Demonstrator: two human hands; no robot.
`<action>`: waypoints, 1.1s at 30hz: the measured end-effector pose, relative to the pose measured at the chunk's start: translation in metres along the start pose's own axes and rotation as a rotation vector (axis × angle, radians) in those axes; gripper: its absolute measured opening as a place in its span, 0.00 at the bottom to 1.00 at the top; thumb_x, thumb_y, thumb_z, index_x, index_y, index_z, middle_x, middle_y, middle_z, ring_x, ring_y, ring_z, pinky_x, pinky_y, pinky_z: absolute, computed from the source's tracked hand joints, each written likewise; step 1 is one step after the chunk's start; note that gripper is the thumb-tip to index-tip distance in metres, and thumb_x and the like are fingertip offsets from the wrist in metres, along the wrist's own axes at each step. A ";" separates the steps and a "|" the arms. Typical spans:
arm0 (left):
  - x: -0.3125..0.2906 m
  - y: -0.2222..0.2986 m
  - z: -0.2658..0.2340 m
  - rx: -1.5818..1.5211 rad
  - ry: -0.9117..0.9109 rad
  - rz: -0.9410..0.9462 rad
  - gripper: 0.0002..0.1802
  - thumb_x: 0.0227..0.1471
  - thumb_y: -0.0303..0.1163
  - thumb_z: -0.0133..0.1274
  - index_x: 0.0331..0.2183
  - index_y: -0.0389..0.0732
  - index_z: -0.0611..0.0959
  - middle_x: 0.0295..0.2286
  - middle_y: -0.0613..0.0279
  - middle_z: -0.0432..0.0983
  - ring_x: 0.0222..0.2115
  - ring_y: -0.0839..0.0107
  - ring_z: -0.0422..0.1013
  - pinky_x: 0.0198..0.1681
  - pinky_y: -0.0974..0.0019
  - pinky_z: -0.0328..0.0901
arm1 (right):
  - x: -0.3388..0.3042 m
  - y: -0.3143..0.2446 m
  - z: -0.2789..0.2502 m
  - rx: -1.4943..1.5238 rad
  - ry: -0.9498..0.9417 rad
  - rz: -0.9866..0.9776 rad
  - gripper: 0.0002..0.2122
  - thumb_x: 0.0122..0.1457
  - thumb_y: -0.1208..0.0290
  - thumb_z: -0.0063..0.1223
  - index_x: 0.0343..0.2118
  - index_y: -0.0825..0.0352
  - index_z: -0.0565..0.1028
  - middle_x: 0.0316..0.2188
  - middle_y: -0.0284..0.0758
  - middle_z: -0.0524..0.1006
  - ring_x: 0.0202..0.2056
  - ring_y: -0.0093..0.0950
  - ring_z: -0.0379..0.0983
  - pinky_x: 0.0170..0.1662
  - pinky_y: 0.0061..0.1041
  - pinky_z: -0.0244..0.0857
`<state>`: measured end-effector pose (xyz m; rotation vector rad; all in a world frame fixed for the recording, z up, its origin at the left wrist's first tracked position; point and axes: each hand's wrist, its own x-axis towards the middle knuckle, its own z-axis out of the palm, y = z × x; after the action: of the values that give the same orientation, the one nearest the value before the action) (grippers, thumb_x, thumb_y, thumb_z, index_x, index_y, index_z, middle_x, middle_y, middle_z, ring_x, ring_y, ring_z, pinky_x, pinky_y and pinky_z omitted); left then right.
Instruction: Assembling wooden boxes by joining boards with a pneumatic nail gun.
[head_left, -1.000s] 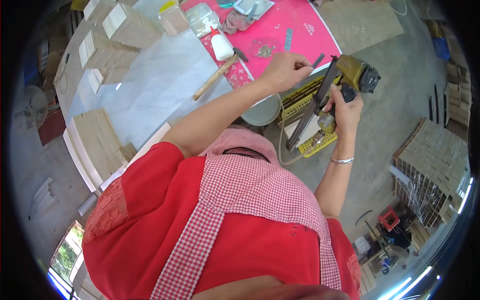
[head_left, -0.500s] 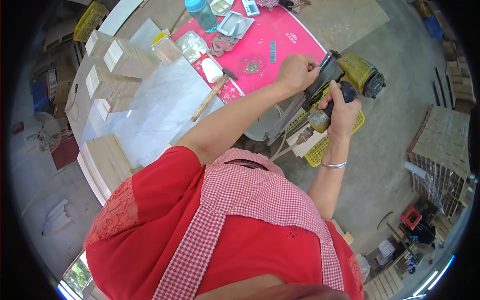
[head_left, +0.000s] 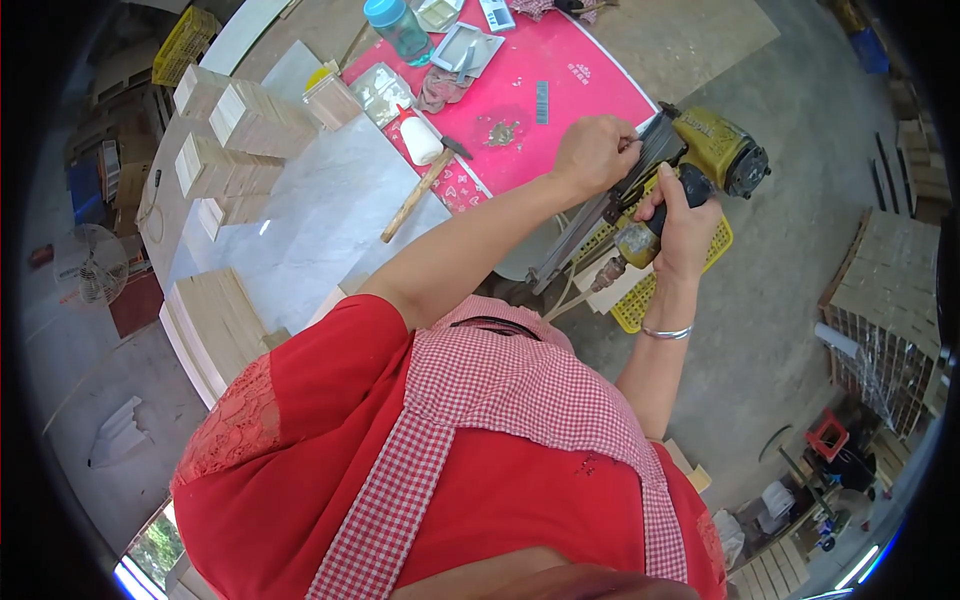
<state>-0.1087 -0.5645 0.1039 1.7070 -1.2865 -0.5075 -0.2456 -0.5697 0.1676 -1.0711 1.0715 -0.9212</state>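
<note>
our right hand point(head_left: 683, 222) wrapped tight round the grip of the yellow-and-black pneumatic nail gun point(head_left: 700, 160), held over the yellow plastic crate point(head_left: 725, 240) | our left hand point(head_left: 592, 152) pinching its long grey magazine | beyond: pink tabletop point(head_left: 580, 80), wooden-handled hammer point(head_left: 418, 190)

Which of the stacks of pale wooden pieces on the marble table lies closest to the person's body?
The wide flat stack at the table's near corner, just beside the red sleeve; the other stacks stand farther away along the far left edge.

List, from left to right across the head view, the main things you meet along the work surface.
Stacked wooden blocks → white glue bottle → left hand → yellow nail gun, gripped by the right hand.
</note>
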 end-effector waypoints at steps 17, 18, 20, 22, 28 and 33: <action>-0.002 -0.029 0.016 -1.232 -0.484 -0.833 0.19 0.55 0.41 0.57 0.39 0.34 0.81 0.30 0.57 0.80 0.27 0.69 0.76 0.29 0.65 0.71 | -0.006 0.011 -0.012 0.056 0.010 0.024 0.10 0.59 0.71 0.53 0.24 0.69 0.68 0.16 0.32 0.68 0.15 0.22 0.66 0.20 0.24 0.64; -0.004 -0.028 0.016 -1.257 -0.480 -0.898 0.20 0.55 0.42 0.56 0.40 0.33 0.80 0.30 0.55 0.80 0.27 0.68 0.77 0.29 0.63 0.72 | -0.007 0.015 -0.012 0.028 0.025 0.030 0.11 0.60 0.70 0.53 0.23 0.68 0.68 0.16 0.32 0.68 0.16 0.22 0.66 0.21 0.24 0.64; -0.010 -0.037 0.018 -1.256 -0.491 -0.959 0.20 0.56 0.42 0.56 0.40 0.33 0.81 0.30 0.55 0.80 0.27 0.67 0.77 0.30 0.62 0.73 | -0.008 0.026 -0.010 0.010 0.071 0.054 0.12 0.61 0.70 0.52 0.23 0.68 0.68 0.16 0.32 0.68 0.16 0.22 0.66 0.21 0.24 0.65; -0.016 -0.047 0.020 -1.248 -0.522 -1.064 0.19 0.56 0.42 0.55 0.39 0.34 0.81 0.31 0.54 0.80 0.27 0.65 0.77 0.31 0.60 0.74 | -0.010 0.036 -0.008 -0.023 0.167 0.085 0.13 0.61 0.68 0.52 0.23 0.68 0.68 0.16 0.32 0.69 0.16 0.23 0.66 0.21 0.24 0.65; -0.042 -0.072 0.006 -1.044 -0.447 -1.014 0.25 0.57 0.51 0.51 0.39 0.35 0.80 0.33 0.56 0.78 0.34 0.66 0.76 0.36 0.64 0.70 | -0.010 0.054 -0.013 0.048 0.147 0.208 0.12 0.63 0.66 0.50 0.26 0.68 0.67 0.17 0.33 0.69 0.16 0.23 0.66 0.20 0.24 0.65; -0.113 -0.101 -0.060 -0.869 -0.217 -1.005 0.32 0.56 0.60 0.46 0.39 0.38 0.80 0.39 0.59 0.76 0.41 0.68 0.71 0.46 0.65 0.64 | -0.006 0.056 -0.020 0.174 0.192 0.194 0.12 0.63 0.67 0.49 0.27 0.68 0.65 0.18 0.33 0.68 0.16 0.23 0.66 0.19 0.25 0.65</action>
<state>-0.0507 -0.4327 0.0276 1.4115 -0.1182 -1.5864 -0.2627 -0.5548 0.1122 -0.7330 1.2064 -0.9547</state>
